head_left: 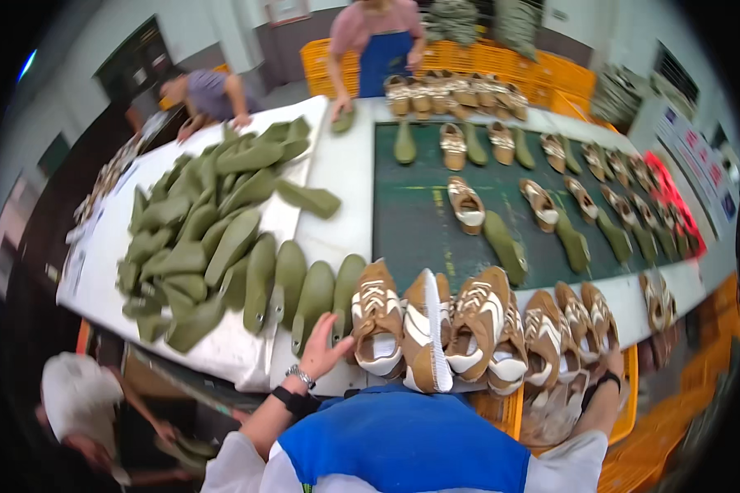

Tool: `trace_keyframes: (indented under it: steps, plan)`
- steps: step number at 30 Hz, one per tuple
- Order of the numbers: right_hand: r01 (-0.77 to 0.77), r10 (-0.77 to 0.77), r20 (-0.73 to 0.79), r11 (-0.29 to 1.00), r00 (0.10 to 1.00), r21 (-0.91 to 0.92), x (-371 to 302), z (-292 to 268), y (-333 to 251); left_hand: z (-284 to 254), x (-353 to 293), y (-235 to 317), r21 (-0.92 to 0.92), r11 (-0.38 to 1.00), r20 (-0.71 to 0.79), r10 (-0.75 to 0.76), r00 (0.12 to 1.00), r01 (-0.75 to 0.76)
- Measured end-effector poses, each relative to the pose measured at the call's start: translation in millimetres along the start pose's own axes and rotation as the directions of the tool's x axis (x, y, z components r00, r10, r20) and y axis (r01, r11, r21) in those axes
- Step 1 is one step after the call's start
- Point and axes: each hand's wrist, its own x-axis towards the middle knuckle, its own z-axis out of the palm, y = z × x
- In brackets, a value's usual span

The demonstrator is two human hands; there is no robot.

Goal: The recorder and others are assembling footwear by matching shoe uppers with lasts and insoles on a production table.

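Observation:
My left hand (325,349) is open, its fingers spread, beside the heel of a brown-and-white sneaker (376,320) and an olive-green shoe last (314,300) at the table's near edge. A row of matching sneakers stands along that edge in front of me, one (423,333) tipped on its side with its white sole edge showing. Over at the right end of this row, my right hand (612,361) is at the heel of another sneaker (600,316); its fingers are mostly hidden, so its grip is unclear.
A large heap of green lasts (193,222) covers the table's left side. Sneakers paired with lasts stand in rows on a dark green belt (415,222). An orange crate (629,394) holding clear plastic bags is below my right arm. Across the table a person in a blue apron (386,62) touches a last.

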Motion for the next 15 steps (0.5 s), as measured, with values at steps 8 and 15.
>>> trace_keyframes:
  steps: [8, 15]
  plan:
    - [0.201, -0.201, -0.147, 0.979, 0.968, -0.011, -5, -57, -46, -49, 5, -37, 0.287, 0.958, -0.182, 0.044, 0.982, 0.011]
    - [0.135, -0.116, -0.079, 0.944, 0.990, 0.301, -72, -94, -112, -42, -2, -72, 0.317, 0.930, -0.012, -0.190, 0.982, 0.184]
